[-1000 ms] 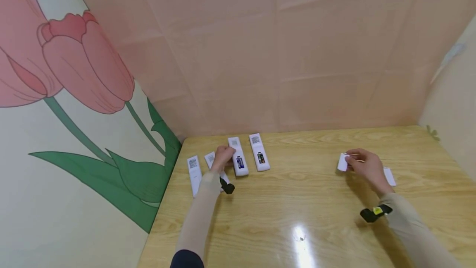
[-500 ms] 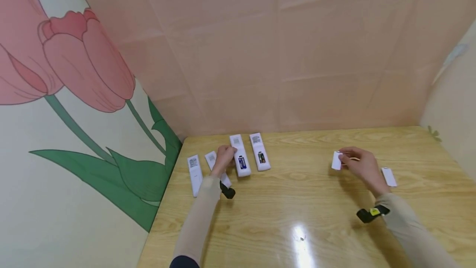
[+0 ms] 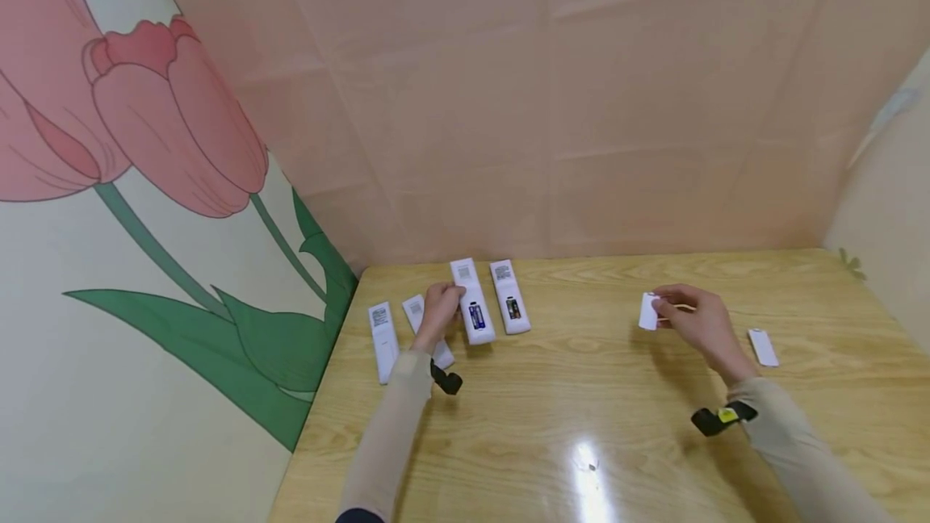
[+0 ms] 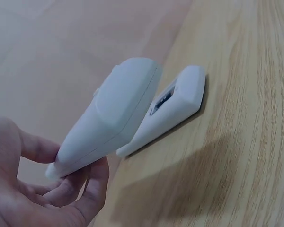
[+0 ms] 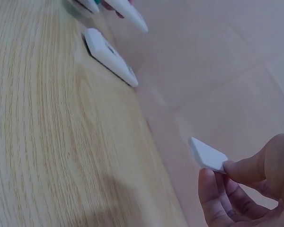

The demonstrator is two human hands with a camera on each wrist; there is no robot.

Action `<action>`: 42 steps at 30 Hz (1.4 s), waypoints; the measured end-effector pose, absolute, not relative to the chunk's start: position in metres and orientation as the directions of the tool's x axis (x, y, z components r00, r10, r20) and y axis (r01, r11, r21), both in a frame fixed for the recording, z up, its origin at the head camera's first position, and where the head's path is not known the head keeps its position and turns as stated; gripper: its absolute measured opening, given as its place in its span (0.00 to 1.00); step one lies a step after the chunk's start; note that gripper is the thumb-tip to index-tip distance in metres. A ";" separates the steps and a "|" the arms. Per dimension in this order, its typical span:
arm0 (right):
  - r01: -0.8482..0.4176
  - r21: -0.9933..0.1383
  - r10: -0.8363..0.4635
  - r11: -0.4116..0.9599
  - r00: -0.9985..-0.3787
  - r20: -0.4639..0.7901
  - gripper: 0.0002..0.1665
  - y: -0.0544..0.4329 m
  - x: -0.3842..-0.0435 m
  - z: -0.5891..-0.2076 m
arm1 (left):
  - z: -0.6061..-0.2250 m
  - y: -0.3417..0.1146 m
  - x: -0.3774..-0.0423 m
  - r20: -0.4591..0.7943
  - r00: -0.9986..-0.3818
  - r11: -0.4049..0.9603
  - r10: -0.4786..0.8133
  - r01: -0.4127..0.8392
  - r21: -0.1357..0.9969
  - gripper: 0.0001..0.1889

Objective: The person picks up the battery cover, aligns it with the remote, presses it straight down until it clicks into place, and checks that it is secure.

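Note:
My left hand [image 3: 439,315] grips a white remote control [image 3: 472,301] by its side, lifted off the table with its back and uncovered blue batteries facing up. In the left wrist view that remote [image 4: 109,109] hangs over the tabletop, thumb and fingers pinching one end. Over on the right, my right hand [image 3: 701,325] pinches a small white battery cover [image 3: 649,311] above the table. Its thumb and fingertips hold one end of the cover [image 5: 208,155] in the right wrist view. Just right of the lifted remote lies another remote [image 3: 511,297], its battery bay uncovered too.
Two more white remotes lie at the left, one [image 3: 383,341] near the table edge and one [image 3: 414,309] partly hidden behind the left hand. A second battery cover [image 3: 763,347] rests on the wooden table [image 3: 567,410] right of the right hand. A pink-covered wall [image 3: 545,144] borders the back.
The left hand has raised the remote from the table and shifted it slightly right. The right hand has carried the battery cover leftward, leaving the second cover fully visible.

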State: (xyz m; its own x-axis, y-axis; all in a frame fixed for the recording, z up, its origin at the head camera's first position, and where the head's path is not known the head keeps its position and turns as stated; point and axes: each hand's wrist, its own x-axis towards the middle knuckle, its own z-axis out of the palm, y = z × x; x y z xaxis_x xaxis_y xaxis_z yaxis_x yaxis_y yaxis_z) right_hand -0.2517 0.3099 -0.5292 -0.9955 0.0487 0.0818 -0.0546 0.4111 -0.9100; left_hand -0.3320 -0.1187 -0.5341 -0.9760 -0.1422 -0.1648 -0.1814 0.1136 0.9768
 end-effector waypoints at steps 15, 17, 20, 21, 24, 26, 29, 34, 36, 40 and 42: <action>-0.121 -0.917 0.008 0.380 -0.991 0.134 0.22 0.292 -0.255 -0.512 | -0.529 -0.106 -0.331 -0.134 -0.973 0.106 -0.189 -0.156 0.982 0.24; -0.122 -0.917 0.003 0.379 -0.991 0.133 0.21 0.289 -0.255 -0.508 | -0.528 -0.104 -0.330 -0.131 -0.973 0.104 -0.189 -0.152 0.983 0.24; -0.116 -0.921 -0.010 0.372 -0.993 0.121 0.21 0.284 -0.255 -0.505 | -0.526 -0.103 -0.329 -0.131 -0.973 0.101 -0.189 -0.152 0.983 0.24; -0.116 -0.922 -0.014 0.370 -0.993 0.119 0.21 0.283 -0.255 -0.504 | -0.525 -0.102 -0.329 -0.131 -0.974 0.097 -0.186 -0.151 0.984 0.24; -0.112 -0.929 -0.021 0.354 -0.993 0.112 0.21 0.279 -0.254 -0.503 | -0.523 -0.101 -0.326 -0.132 -0.976 0.092 -0.174 -0.150 0.984 0.24; -0.110 -0.933 -0.027 0.343 -0.994 0.108 0.21 0.276 -0.253 -0.502 | -0.523 -0.101 -0.324 -0.136 -0.977 0.089 -0.162 -0.152 0.984 0.24; -0.104 -0.940 -0.042 0.324 -0.995 0.095 0.22 0.273 -0.251 -0.501 | -0.524 -0.100 -0.321 -0.142 -0.979 0.092 -0.148 -0.156 0.983 0.25; -0.087 -0.941 -0.054 0.326 -0.996 0.074 0.24 0.269 -0.249 -0.496 | -0.523 -0.096 -0.320 -0.141 -0.981 0.077 -0.137 -0.152 0.985 0.25; -0.080 -0.939 -0.056 0.333 -0.996 0.066 0.25 0.267 -0.248 -0.494 | -0.522 -0.094 -0.318 -0.138 -0.982 0.065 -0.132 -0.147 0.987 0.23; -0.085 -0.939 -0.063 0.334 -0.996 0.068 0.25 0.262 -0.249 -0.490 | -0.521 -0.090 -0.318 -0.141 -0.982 0.034 -0.128 -0.146 0.989 0.22; -0.094 -0.939 -0.068 0.331 -0.995 0.076 0.25 0.259 -0.250 -0.488 | -0.520 -0.089 -0.317 -0.141 -0.982 0.022 -0.128 -0.145 0.989 0.22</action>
